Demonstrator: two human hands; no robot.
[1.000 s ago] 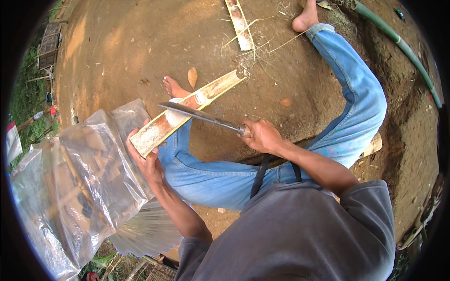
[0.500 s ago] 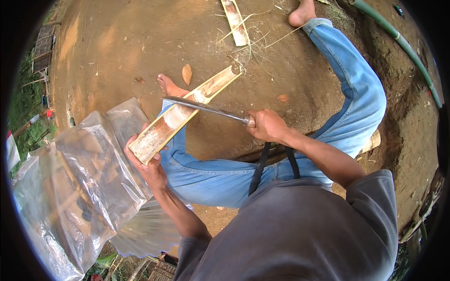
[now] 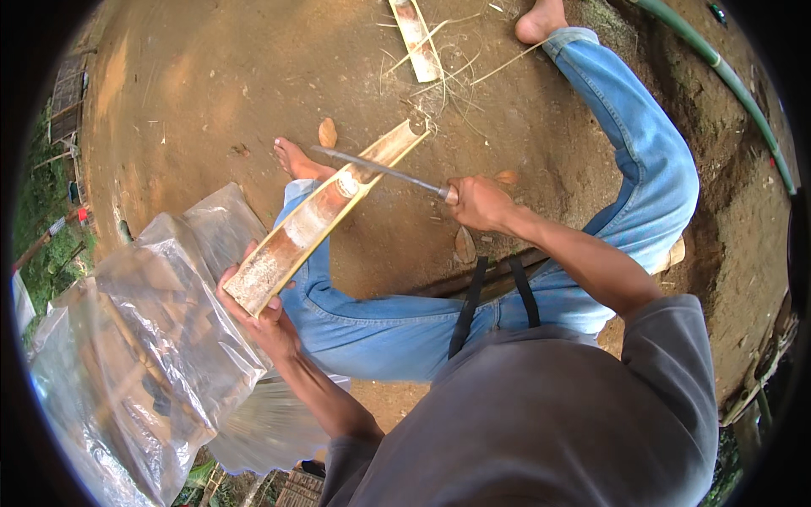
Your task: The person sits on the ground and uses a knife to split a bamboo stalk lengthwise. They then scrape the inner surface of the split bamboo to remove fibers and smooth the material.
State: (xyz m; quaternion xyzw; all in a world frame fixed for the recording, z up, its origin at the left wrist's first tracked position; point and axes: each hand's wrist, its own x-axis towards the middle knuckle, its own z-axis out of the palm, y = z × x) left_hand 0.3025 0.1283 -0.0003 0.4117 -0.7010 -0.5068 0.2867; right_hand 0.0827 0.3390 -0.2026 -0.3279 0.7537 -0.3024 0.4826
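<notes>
A split half of bamboo (image 3: 307, 229), hollow side up and pale inside, slants from my lower left up to the middle. My left hand (image 3: 269, 325) is closed round its near end, the thumb at the edge and fingers beneath. My right hand (image 3: 481, 203) grips the short wooden handle of a long-bladed knife (image 3: 397, 174). The blade lies across the bamboo beyond the white inner node, its tip out past the left edge. Whether the blade touches the bamboo or hovers just over it, I cannot tell.
Another split bamboo piece (image 3: 416, 40) lies on the dirt ahead among thin shavings. Clear plastic sheeting (image 3: 144, 338) covers things at my left. A green bamboo pole (image 3: 726, 72) runs along the far right. My bare feet rest on the ground, and dry leaves (image 3: 328, 133) lie about.
The knife has moved up along the bamboo, away from me, from near the node to beyond it. My left hand and the bamboo have shifted slightly left and down.
</notes>
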